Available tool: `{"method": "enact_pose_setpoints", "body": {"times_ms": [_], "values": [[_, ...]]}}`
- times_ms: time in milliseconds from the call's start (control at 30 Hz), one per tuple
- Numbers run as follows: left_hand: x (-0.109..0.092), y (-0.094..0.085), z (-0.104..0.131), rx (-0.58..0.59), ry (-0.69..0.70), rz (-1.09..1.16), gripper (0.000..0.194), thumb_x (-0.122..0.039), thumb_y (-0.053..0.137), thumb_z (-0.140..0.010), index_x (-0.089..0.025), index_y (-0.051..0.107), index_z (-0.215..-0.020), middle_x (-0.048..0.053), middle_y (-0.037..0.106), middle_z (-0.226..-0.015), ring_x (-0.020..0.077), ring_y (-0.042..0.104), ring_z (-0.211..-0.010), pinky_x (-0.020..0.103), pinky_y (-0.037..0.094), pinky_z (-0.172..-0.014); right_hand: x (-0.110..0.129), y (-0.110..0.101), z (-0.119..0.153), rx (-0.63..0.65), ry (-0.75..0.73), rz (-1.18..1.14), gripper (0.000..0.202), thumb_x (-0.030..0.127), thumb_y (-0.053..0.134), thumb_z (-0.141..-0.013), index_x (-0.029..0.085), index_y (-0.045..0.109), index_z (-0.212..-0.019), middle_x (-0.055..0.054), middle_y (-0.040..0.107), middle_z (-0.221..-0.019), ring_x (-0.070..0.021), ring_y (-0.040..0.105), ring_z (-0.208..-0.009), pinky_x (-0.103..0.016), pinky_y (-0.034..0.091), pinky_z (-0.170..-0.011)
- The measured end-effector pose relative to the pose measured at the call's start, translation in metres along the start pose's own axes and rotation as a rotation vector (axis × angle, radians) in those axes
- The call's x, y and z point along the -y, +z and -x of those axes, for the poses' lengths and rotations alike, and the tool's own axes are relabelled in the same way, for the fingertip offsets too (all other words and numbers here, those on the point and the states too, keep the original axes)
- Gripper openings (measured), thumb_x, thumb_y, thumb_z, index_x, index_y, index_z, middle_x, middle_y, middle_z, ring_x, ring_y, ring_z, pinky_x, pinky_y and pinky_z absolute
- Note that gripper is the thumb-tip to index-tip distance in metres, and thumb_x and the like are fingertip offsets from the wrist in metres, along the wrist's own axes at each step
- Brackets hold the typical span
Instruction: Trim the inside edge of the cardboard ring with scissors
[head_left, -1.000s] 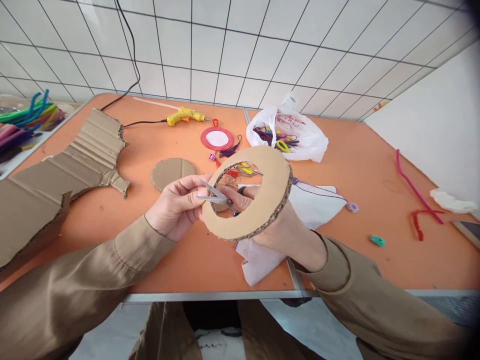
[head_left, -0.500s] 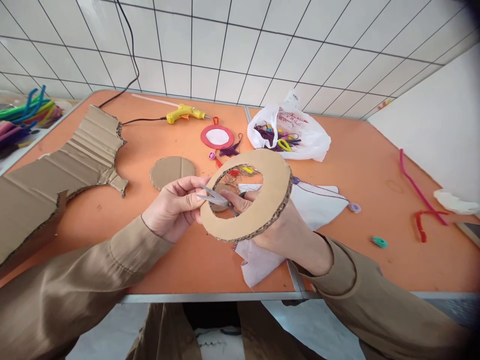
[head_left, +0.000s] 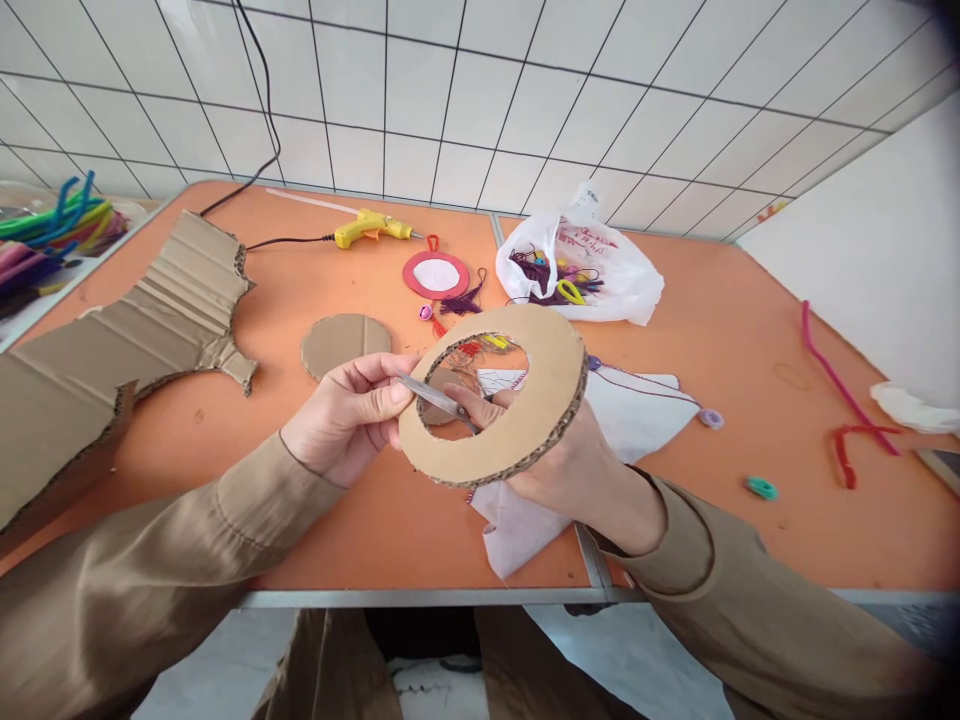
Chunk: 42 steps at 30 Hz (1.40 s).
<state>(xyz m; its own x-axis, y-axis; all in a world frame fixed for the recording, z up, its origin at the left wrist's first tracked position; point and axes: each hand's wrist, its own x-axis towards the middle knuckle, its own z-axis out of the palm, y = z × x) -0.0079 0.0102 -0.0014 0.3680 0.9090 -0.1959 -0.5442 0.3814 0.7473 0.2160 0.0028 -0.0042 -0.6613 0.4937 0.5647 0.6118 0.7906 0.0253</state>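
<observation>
My left hand (head_left: 360,410) pinches the left edge of a cardboard ring (head_left: 540,400), which is tilted above the table. Behind the ring, my right hand (head_left: 555,450) holds small scissors (head_left: 439,397). Part of that hand shows through the hole, and its handle grip is partly hidden. The closed blades lie across the ring's left inner edge, their tips beside my left thumb. A cardboard disc (head_left: 345,345) lies on the table to the left of the ring. White fabric (head_left: 637,408) with dark red stitching lies beneath my right hand.
A large cut cardboard sheet (head_left: 142,335) covers the left side. Farther back are a yellow glue gun (head_left: 371,229), a red-rimmed round ornament (head_left: 436,275) and a white plastic bag (head_left: 615,275) with tassels. Red pipe cleaners (head_left: 844,460) and a green coil (head_left: 762,487) lie right.
The scissor blades have closed from a spread position. The ring has shifted slightly, while both hands stay in nearly the same places.
</observation>
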Motion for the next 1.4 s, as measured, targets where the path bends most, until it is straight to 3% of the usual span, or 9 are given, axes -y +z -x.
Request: {"method": "enact_pose_setpoints", "body": {"times_ms": [100,267,400,600,833,967,1200,1400], "values": [[-0.002,0.002,-0.001,0.001,0.043,0.014,0.032,-0.023,0.1,-0.052,-0.019,0.082,-0.078,-0.001,0.077,-0.071,0.0089,0.066,-0.048,0.016,0.059,-0.046,0.0,0.001,0.0,-0.014,0.028,-0.109,0.029,0.007,0.049,-0.087,0.02,0.071,-0.102,0.003,0.058,-0.063,-0.0153,0.046,-0.055,-0.033,0.036,-0.059],[-0.005,0.005,0.0,0.066,0.067,0.021,0.026,-0.02,0.097,-0.06,-0.021,0.083,-0.082,-0.001,0.078,-0.071,0.0111,0.071,-0.056,0.017,0.06,-0.052,0.0,0.002,0.003,-0.005,0.14,-0.398,0.034,0.024,0.058,-0.088,0.024,0.063,-0.122,0.002,0.063,-0.073,-0.0179,0.057,-0.064,-0.034,0.044,-0.063],[-0.004,0.008,0.002,0.11,0.055,0.019,0.025,-0.021,0.094,-0.065,-0.02,0.084,-0.088,0.0,0.077,-0.068,0.0096,0.068,-0.051,0.016,0.058,-0.049,-0.001,0.006,0.006,-0.115,0.179,-0.197,0.043,0.019,0.061,-0.084,0.024,0.064,-0.126,0.001,0.064,-0.079,-0.0184,0.06,-0.07,-0.035,0.047,-0.069],[-0.005,0.012,0.006,0.033,0.02,0.072,0.029,-0.018,0.098,-0.057,-0.021,0.084,-0.082,-0.002,0.076,-0.067,0.0089,0.069,-0.053,0.013,0.058,-0.049,-0.001,0.01,0.003,-0.187,0.084,0.085,0.053,0.017,0.061,-0.086,0.021,0.059,-0.138,-0.001,0.065,-0.076,-0.0205,0.059,-0.07,-0.037,0.044,-0.067],[-0.002,0.014,0.008,-0.003,0.028,0.057,0.028,-0.02,0.099,-0.054,-0.024,0.084,-0.078,-0.004,0.071,-0.06,0.0086,0.065,-0.046,0.017,0.058,-0.046,0.001,0.009,-0.002,-0.172,-0.004,0.185,0.039,0.013,0.062,-0.087,0.011,0.063,-0.125,0.0,0.06,-0.071,-0.0179,0.056,-0.067,-0.035,0.038,-0.063],[-0.001,0.013,0.009,-0.009,0.042,0.046,0.026,-0.021,0.099,-0.055,-0.025,0.084,-0.076,-0.004,0.069,-0.058,0.0088,0.064,-0.046,0.018,0.058,-0.048,0.001,0.009,-0.002,-0.082,-0.004,0.238,0.03,0.016,0.058,-0.088,0.015,0.063,-0.118,0.002,0.056,-0.07,-0.0177,0.052,-0.065,-0.035,0.034,-0.063],[-0.003,0.015,0.01,-0.037,-0.009,0.028,0.029,-0.024,0.1,-0.052,-0.021,0.083,-0.075,-0.004,0.069,-0.059,0.009,0.064,-0.045,0.018,0.058,-0.045,-0.002,0.01,0.001,-0.05,-0.003,0.245,0.045,0.014,0.055,-0.089,0.015,0.054,-0.134,0.003,0.055,-0.068,-0.0176,0.051,-0.062,-0.036,0.036,-0.064],[-0.003,0.017,0.012,-0.07,-0.043,0.037,0.036,-0.024,0.101,-0.048,-0.019,0.083,-0.078,-0.001,0.074,-0.064,0.01,0.066,-0.046,0.017,0.057,-0.043,-0.003,0.007,0.002,-0.112,-0.023,0.279,0.045,0.011,0.058,-0.087,0.017,0.059,-0.132,0.003,0.056,-0.067,-0.0163,0.053,-0.061,-0.034,0.037,-0.061]]}}
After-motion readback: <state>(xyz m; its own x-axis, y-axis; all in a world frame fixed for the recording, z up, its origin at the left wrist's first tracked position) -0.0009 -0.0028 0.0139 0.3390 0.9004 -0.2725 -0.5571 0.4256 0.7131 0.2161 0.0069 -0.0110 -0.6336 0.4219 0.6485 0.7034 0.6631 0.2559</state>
